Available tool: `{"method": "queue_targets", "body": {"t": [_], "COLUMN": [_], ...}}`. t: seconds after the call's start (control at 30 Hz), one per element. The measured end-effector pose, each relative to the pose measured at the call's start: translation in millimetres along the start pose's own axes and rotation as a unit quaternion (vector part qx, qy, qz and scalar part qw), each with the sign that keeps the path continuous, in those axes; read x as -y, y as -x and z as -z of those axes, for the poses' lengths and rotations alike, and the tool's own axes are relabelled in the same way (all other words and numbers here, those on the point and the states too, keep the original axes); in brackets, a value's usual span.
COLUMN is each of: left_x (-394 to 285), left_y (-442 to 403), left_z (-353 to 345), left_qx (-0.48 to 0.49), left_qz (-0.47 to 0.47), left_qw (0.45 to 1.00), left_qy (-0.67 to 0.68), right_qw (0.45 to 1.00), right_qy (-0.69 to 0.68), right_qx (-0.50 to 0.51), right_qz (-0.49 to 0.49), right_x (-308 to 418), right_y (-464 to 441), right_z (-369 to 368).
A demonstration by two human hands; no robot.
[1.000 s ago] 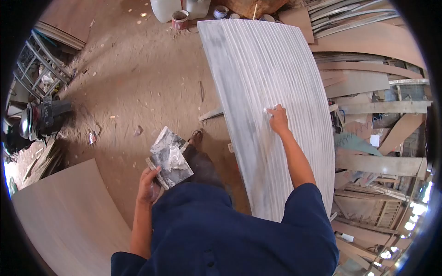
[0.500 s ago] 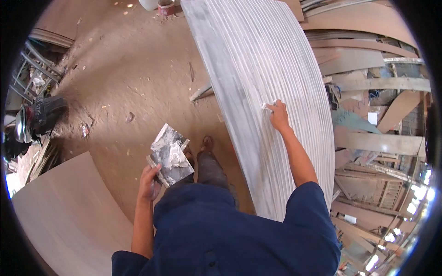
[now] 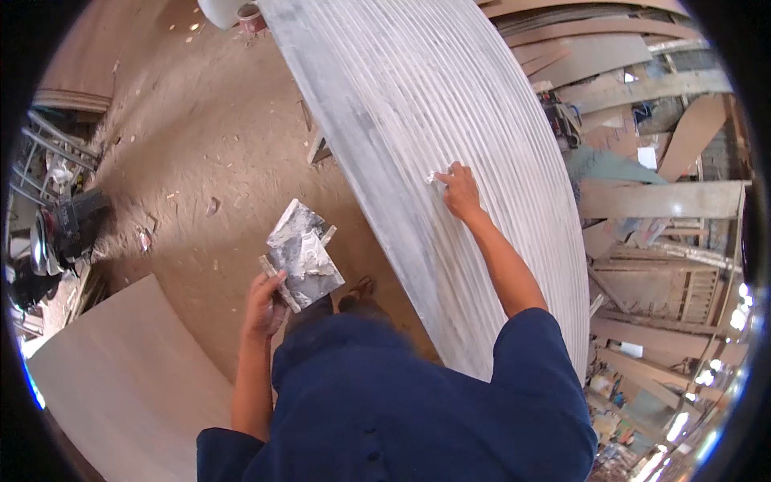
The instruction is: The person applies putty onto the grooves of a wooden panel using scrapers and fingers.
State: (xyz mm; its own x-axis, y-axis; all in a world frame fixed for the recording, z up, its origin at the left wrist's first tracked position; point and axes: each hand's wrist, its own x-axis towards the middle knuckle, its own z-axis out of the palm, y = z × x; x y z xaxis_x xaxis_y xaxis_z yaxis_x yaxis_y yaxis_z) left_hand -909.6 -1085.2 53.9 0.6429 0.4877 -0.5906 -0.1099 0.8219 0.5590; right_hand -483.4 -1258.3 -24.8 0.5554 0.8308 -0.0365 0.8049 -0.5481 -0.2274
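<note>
- Left hand (image 3: pixel 267 305): its grip is clenched on the near left edge of a smeared board (image 3: pixel 328 283), thumb on top, out in front of the body on the left.
- White paste (image 3: pixel 315 255) lies heaped in the middle of that board, with thinner smears around it.
- Right hand (image 3: pixel 460 191): its fingers are bent and bunched at a small white dab (image 3: pixel 434 177) on the ribbed panel (image 3: pixel 401 136); I cannot tell whether its grip pinches a tool there.
- The panel stretches from near right to far centre, pale with lengthwise ridges, a smooth grey strip (image 3: pixel 345 145) along its left side.
- Near centre, a dark blue shirt (image 3: pixel 426 402); a foot (image 3: pixel 363 291) shows beyond its hem on the brown floor (image 3: pixel 217 145).
- Near left, a plain flat sheet (image 3: pixel 128 377); farther left, part of a motorbike (image 3: pixel 71 229).
- Far left of the panel's end, a reddish can (image 3: pixel 251 21) beside a white container (image 3: pixel 223 11).
- To the right, past the panel, stacked boards and offcuts (image 3: pixel 658 201).
</note>
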Motion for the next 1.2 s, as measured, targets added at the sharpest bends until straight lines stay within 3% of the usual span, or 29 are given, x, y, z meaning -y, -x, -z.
{"method": "queue_targets", "body": {"t": [0.33, 1.0, 1.2], "left_x": [79.0, 136.2, 149.8], "left_y": [33.9, 80.8, 92.8], "left_z": [-43.1, -66.1, -62.1], "left_qx": [0.016, 0.065, 0.030], "left_qz": [0.023, 0.040, 0.046], "left_qw": [1.000, 0.997, 0.998], "left_qy": [-0.005, -0.012, -0.039], "right_qw": [1.000, 1.000, 0.999], "right_qy": [0.013, -0.023, 0.011], "right_qx": [0.001, 0.000, -0.005], "right_qz": [0.020, -0.012, -0.030], "right_x": [-24.3, -57.7, -67.3], "right_y": [61.1, 199.1, 246.6], "right_z": [1.8, 3.3, 6.3]}}
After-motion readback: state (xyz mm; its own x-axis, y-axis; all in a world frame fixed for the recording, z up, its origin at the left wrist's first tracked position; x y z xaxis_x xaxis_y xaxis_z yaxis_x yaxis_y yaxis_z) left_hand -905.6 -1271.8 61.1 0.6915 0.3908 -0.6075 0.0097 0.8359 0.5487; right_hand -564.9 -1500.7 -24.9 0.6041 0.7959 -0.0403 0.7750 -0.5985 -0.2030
